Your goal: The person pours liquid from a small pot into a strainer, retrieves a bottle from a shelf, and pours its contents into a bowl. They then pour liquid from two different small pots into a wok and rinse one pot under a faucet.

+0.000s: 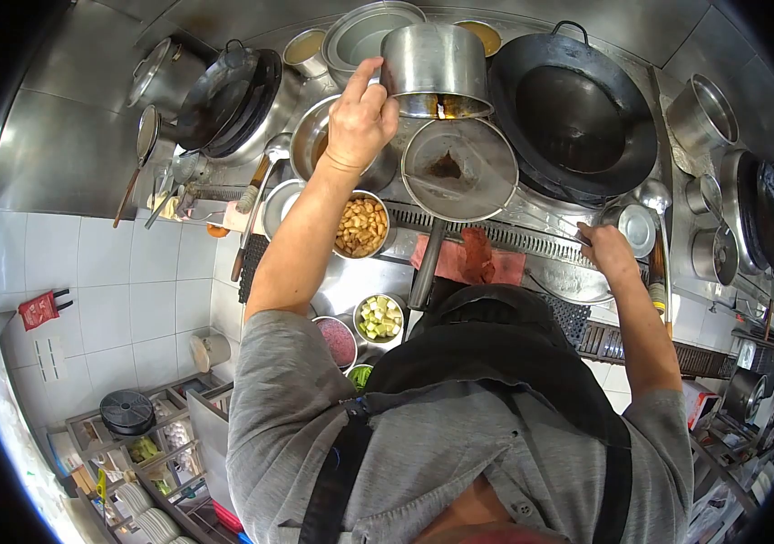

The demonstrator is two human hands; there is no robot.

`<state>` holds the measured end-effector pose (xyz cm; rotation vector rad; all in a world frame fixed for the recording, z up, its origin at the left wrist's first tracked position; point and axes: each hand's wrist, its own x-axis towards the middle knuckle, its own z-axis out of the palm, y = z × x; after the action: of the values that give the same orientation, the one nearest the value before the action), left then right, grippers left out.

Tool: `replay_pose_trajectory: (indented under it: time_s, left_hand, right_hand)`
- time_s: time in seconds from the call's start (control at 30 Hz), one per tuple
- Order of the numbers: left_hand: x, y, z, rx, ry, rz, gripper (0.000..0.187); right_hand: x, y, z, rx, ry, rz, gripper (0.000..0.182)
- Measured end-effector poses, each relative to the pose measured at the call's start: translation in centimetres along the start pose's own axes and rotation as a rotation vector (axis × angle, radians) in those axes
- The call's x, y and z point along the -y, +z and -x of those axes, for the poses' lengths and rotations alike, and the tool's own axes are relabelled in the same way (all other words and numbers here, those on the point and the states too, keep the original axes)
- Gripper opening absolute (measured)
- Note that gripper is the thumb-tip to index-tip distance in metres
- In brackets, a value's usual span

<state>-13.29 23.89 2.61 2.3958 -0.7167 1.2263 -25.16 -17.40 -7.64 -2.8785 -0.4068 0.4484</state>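
Note:
My left hand point(364, 122) is closed on the left side of a steel pot point(435, 62), which is tipped with its rim toward me. Dark liquid shows at the pot's lower rim. Directly below the rim lies a round fine strainer point(459, 172) with a dark patch in its mesh and a handle pointing toward me. My right hand point(606, 249) is at the right near the counter's front edge, fingers closed round a thin dark handle; what it belongs to is unclear. A bowl of browned cubes point(362, 227) stands below my left forearm.
A large black wok point(577, 118) sits right of the pot. Stacked woks point(228, 100) stand at the left. Bowls of green cubes point(379, 318) and pink food point(336, 343) are near my body. A ladle point(652, 196) lies at the right, red cloths point(477, 258) at the front edge.

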Motion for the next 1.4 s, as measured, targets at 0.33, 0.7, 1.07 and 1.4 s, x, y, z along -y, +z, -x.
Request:
replay_pose_trajectory:
  time_s: [0.33, 0.7, 1.07, 1.4]
  left_hand:
    - [1.1, 1.2, 0.4, -0.012, -0.009, 0.025, 0.012]
    - [4.5, 3.8, 6.0, 0.312, -1.154, 0.231, 0.013]
    - [2.0, -2.9, 12.7, -0.091, -1.638, 0.985, 0.005]
    - [0.7, -10.1, 17.4, -0.220, -1.645, 0.685, 0.010]
  right_hand:
    - [0.4, -0.4, 0.1, 0.016, 0.020, -0.006, 0.043]
    - [-0.2, 0.1, 0.0, -0.003, -0.028, 0.030, 0.043]
    - [-0.5, -0.1, -0.2, -0.027, -0.072, 0.015, 0.044]
    - [0.0, -1.7, 0.3, -0.042, -0.149, -0.015, 0.046]
